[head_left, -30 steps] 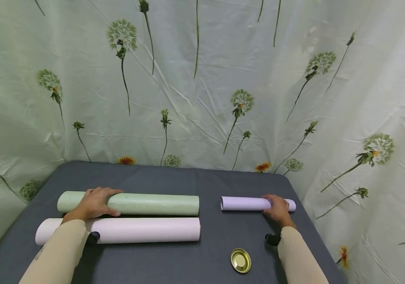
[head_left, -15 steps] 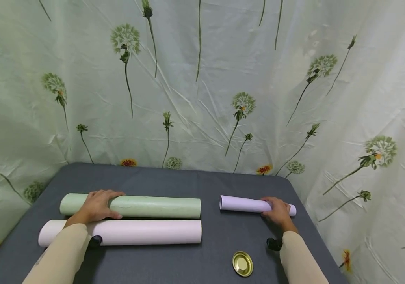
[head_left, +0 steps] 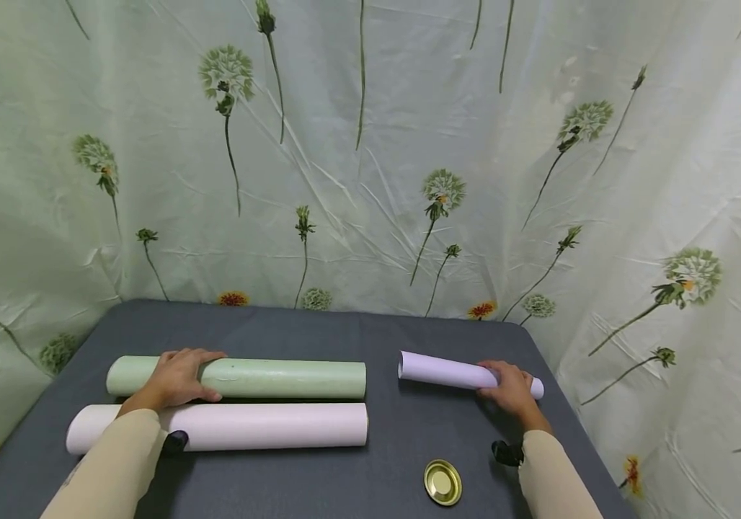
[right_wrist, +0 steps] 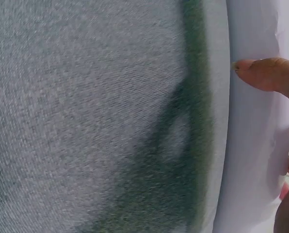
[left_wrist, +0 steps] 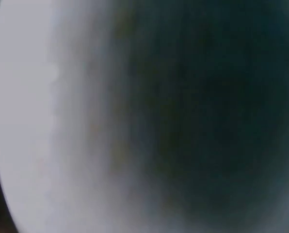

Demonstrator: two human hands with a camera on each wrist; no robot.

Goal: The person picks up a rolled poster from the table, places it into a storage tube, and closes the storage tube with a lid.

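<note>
In the head view my left hand holds the pale green roll near its left part, fingers over the top and thumb on the near side. The pale pink roll lies parallel in front, under my left forearm. It fills much of the left wrist view as a blurred white surface. On the right, my right hand grips the slim lavender paper roll right of its middle. That roll sits at a slant, its left end farther back. The right wrist view shows my thumb against the lavender roll.
A small gold round dish lies near the front, left of my right forearm. Dark grey cloth covers the table. Behind and at both sides hangs a pale curtain with dandelion prints.
The lavender roll has turned from nearly straight to slanted, its left end shifting back and its right end forward, with my right hand on it. My left hand stays on the green roll.
</note>
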